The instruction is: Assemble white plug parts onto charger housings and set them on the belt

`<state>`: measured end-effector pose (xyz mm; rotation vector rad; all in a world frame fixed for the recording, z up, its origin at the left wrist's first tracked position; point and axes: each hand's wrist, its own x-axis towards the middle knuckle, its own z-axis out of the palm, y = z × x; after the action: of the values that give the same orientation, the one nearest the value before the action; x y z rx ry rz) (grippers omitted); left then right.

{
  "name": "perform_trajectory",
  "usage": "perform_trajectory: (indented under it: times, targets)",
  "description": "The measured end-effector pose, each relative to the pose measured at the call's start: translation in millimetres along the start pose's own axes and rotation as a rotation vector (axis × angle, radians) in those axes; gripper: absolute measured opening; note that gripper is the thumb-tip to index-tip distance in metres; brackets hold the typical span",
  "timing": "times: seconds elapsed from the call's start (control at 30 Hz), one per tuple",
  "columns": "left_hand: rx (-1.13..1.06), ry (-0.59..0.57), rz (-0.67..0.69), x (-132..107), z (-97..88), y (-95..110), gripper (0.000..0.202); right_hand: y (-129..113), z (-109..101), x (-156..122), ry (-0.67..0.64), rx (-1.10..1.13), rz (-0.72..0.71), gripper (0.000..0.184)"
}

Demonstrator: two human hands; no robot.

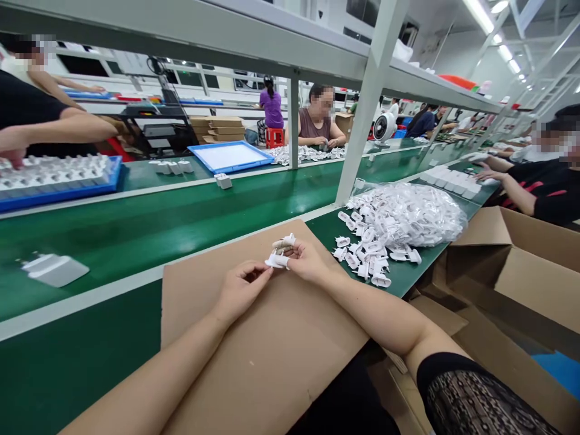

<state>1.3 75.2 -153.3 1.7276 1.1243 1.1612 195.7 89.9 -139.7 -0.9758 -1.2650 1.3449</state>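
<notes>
My right hand pinches a small white plastic part above a sheet of brown cardboard; its taped fingertips point left. My left hand hovers just beside it, fingers curled, fingertips close to the same part, whether touching I cannot tell. To the right lies a heap of the same white parts, partly in a clear plastic bag, several spilled onto the green surface.
A green conveyor belt runs past, carrying a white charger block and small pieces. Blue trays sit beyond. An open cardboard box stands at right. Other people work at left, across and at right. A white frame post rises ahead.
</notes>
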Motion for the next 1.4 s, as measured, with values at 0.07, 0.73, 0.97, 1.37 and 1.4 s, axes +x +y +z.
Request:
perform_trajectory:
  times: [0.07, 0.73, 0.97, 1.37, 1.4]
  targets:
    - [0.004, -0.009, -0.002, 0, 0.0, -1, 0.029, 2, -1, 0, 0.003, -0.019, -0.003, 0.047]
    - [0.038, -0.055, -0.024, 1, -1.3, -6, 0.031, 10, -5, 3, -0.028, -0.079, -0.015, 0.044]
    - [0.051, -0.071, -0.036, 1, -2.2, -3, 0.03, 9, -5, 2, -0.024, -0.094, -0.001, 0.038]
    - [0.07, -0.082, -0.008, 1, -2.2, -3, 0.03, 12, -7, 3, -0.034, -0.133, -0.017, 0.038]
    - [0.068, -0.082, -0.007, 1, -2.0, -3, 0.03, 12, -7, 2, -0.034, -0.134, -0.014, 0.038]
